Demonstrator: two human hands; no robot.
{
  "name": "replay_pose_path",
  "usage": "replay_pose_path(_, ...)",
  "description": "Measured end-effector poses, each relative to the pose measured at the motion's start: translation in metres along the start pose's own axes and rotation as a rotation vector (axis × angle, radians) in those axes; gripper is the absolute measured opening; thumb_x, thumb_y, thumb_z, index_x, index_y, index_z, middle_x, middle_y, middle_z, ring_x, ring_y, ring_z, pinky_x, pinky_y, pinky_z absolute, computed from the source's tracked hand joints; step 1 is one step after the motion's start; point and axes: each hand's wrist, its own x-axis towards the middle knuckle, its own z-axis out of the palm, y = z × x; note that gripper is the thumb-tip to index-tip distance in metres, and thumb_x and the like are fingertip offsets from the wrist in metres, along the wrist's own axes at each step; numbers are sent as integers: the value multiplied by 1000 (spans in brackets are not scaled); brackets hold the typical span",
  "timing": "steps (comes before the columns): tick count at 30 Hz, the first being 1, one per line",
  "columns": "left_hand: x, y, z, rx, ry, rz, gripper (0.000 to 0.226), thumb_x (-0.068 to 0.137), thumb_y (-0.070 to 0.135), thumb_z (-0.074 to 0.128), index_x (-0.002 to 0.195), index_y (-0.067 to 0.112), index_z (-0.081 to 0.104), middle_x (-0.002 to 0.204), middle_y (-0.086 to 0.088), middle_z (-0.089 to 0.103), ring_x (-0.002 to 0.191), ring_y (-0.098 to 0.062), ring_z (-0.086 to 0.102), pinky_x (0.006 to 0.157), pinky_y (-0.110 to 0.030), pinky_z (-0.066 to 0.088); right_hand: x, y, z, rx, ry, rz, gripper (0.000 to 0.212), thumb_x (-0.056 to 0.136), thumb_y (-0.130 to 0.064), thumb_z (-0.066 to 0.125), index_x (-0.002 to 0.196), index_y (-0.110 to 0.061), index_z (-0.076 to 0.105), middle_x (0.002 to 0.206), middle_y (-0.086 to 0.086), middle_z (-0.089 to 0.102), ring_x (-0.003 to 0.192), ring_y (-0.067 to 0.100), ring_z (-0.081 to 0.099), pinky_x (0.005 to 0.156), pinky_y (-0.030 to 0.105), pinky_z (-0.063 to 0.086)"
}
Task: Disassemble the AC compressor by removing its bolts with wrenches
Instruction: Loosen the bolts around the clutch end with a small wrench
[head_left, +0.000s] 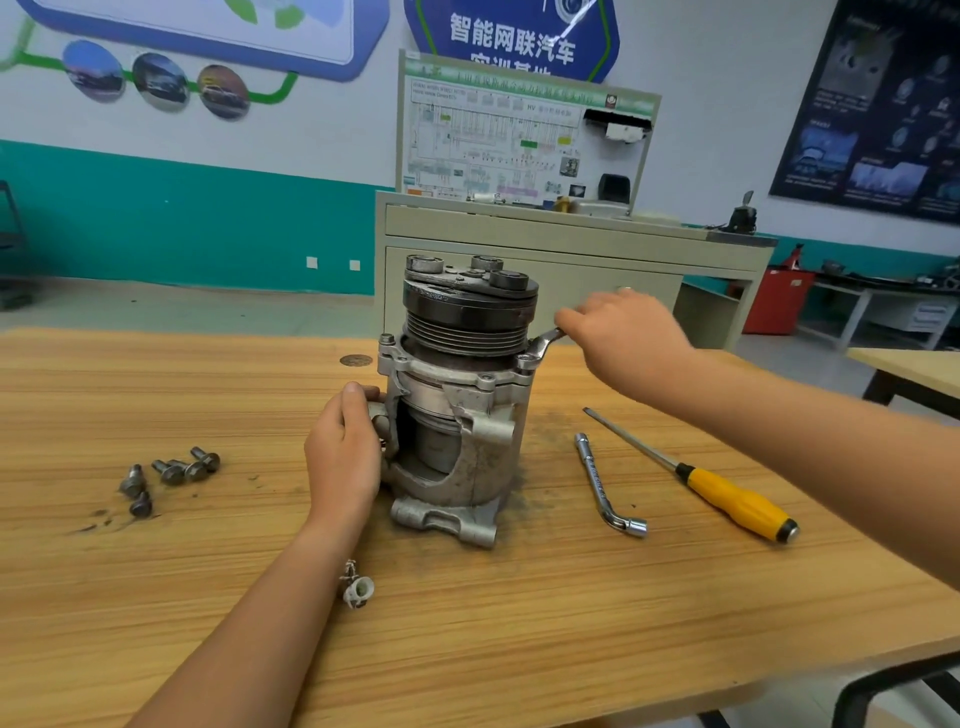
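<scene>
I see AC compressor (457, 395) upright on surface (467, 649), pulley end up. My left hand (343, 457) curled round compressor's left lug. My right hand (623, 338) grips wrench (543, 345), head on compressor's upper-right flange bolt (525, 359). Loose bolts (171, 475) left of compressor; L-shaped socket wrench (605, 486), yellow-handled screwdriver (727, 499) right.

Tan, wood-grained tabletop (156, 597); dull silver compressor (467, 467) between the fingers (358, 397) — its ribbed pulley (470, 312) black; right of them, a yellow-and-black-handled screwdriver (727, 493).

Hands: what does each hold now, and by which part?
The right hand grips the wrench by its handle, the head on a bolt of the compressor. The left hand holds the compressor by a lug on its side.
</scene>
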Motion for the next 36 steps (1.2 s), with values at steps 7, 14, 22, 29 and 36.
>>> replay_pose_path(7, 1, -2, 0, -14, -11, -12, 34, 100, 33, 31, 86, 28, 61, 79, -1, 61, 77, -17, 57, 74, -42, 49, 16, -11, 15, 150, 112, 72, 27, 95, -10, 39, 117, -11, 55, 103, 10, 65, 99, 28, 55, 79, 33, 37)
replay_pose_path(14, 3, -4, 0, -28, -7, -19, 32, 99, 30, 33, 85, 27, 62, 78, 5, 61, 79, -12, 56, 71, -34, 45, -40, 5, -16, 859, 133, 309, 24, 98, -20, 34, 117, -15, 48, 69, 3, 60, 65, 19, 60, 57, 31, 46)
replay_pose_path(22, 1, -4, 0, -26, 6, -13, 32, 98, 28, 35, 80, 30, 61, 77, 3, 60, 77, -13, 55, 72, -38, 47, -75, -8, -37, 487, -54, 144, 52, 94, -18, 33, 141, -41, 25, 59, -16, 38, 51, 1, 37, 42, 21, 24)
replay_pose_path(29, 2, -4, 1, -37, 6, -11, 32, 97, 29, 36, 77, 30, 61, 75, 3, 60, 77, -15, 56, 76, -44, 49, -63, -16, -38, 255, -146, 180, 37, 95, -20, 31, 131, -25, 37, 64, -4, 43, 53, 11, 37, 42, 23, 28)
replay_pose_path(36, 5, -7, 0, -37, -17, 7, 27, 96, 27, 42, 75, 28, 60, 70, 6, 57, 66, -8, 50, 60, -30, 42, -59, -17, -54, -46, -167, 80, 19, 96, -18, 33, 113, -17, 43, 54, -1, 35, 43, 11, 31, 38, 21, 19)
